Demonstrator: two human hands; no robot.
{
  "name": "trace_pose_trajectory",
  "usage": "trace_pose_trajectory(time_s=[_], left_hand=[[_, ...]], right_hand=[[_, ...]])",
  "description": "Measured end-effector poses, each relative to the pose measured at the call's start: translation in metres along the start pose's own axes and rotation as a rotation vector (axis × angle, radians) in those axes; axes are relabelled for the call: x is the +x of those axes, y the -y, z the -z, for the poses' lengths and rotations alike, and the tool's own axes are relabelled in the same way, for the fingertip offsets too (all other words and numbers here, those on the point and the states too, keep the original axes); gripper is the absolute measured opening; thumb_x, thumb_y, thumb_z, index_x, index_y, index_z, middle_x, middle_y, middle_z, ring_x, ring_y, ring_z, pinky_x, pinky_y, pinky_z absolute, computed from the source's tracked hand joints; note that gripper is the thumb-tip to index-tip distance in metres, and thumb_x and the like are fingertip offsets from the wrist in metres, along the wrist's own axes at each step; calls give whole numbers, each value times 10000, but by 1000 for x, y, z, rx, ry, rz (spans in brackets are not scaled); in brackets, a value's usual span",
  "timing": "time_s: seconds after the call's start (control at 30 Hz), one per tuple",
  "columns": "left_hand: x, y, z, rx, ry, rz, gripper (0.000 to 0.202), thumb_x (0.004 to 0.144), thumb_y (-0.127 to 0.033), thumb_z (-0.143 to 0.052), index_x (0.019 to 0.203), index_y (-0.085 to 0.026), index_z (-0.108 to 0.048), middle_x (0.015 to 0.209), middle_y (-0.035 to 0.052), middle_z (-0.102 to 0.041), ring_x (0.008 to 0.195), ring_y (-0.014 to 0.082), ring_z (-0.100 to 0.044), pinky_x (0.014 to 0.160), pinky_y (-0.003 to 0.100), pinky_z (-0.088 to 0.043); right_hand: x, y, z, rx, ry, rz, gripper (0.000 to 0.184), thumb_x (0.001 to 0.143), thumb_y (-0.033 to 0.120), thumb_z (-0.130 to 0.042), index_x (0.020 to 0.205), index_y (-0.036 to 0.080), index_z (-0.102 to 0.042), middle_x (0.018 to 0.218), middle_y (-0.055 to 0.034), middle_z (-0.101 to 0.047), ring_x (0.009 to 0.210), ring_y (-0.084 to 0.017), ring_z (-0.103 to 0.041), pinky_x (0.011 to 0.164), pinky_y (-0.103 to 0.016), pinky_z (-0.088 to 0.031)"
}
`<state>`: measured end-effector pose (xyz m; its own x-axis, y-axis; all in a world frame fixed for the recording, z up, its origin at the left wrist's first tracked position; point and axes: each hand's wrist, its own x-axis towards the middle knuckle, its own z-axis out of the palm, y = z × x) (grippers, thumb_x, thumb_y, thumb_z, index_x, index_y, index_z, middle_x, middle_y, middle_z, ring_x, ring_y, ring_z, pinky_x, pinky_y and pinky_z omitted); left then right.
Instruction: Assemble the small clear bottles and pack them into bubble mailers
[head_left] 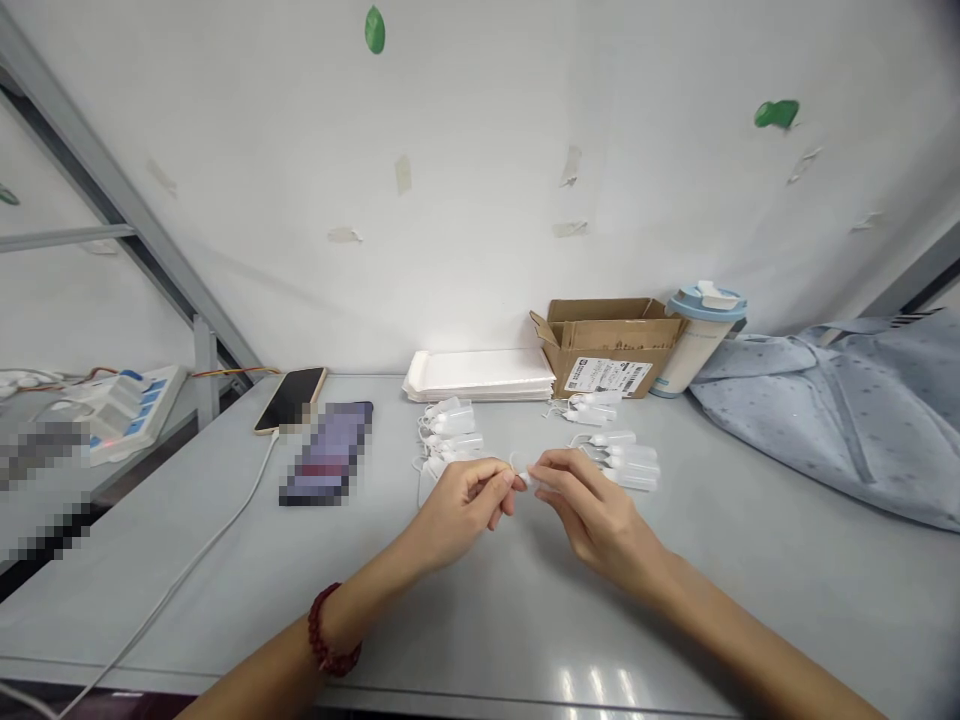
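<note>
Two o'clock from left hand (471, 508), right hand (598, 508) is gripping small white bottle (527, 480); left is pinching its nine-o'clock end; step seemingly involving that end, next move probably needing steady hold.

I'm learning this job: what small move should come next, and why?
Probably steady the small white plastic piece with the right hand while the left hand draws the thin white cord snug: both hands meet there, and the cord arches loosely.
</note>
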<state>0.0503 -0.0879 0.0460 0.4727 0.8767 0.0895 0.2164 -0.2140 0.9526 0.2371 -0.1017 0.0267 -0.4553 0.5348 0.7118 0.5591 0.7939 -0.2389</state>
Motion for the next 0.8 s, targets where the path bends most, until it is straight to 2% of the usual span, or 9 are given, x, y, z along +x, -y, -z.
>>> trace_pose_trajectory(time_s=[0.2, 0.3, 0.53, 0.8], left_hand=[[1, 0, -2, -12, 20, 51, 349, 892, -316, -386, 618, -152, -529, 510, -32, -446, 480, 81, -419, 520, 213, -347], [2, -2, 1, 12, 29, 64, 349, 885, -328, -397, 617, -153, -538, 506, -31, -447, 492, 86, -426, 526, 214, -347], [3, -12, 9, 1, -75, 77, 257, 829, -343, -497, 664, -156, -562, 589, -24, -507, 506, 81, -439, 494, 203, -347], [3, 1, 0, -114, -54, 161, 269, 800, -354, -521, 619, -156, -496, 516, -46, -450, 433, 65, -398, 459, 202, -337]], right_hand=[[-2, 1, -3, -9, 0, -13, 307, 859, 18, -373, 1099, 167, -493, 929, -106, -528, 817, -155, -560, 654, -267, -513], [-1, 0, -4, -2, -6, -10, 297, 872, 45, -392, 1118, 178, -491, 930, -103, -536, 821, -158, -568, 652, -268, -513], [2, -2, -1, -7, -11, 1, 308, 863, 40, -424, 1134, 167, -495, 950, -105, -537, 842, -153, -567, 674, -261, -509], [-3, -3, -7, 9, 17, 21, 360, 833, -21, -367, 1112, 157, -511, 954, -116, -529, 861, -147, -557, 678, -243, -531]])
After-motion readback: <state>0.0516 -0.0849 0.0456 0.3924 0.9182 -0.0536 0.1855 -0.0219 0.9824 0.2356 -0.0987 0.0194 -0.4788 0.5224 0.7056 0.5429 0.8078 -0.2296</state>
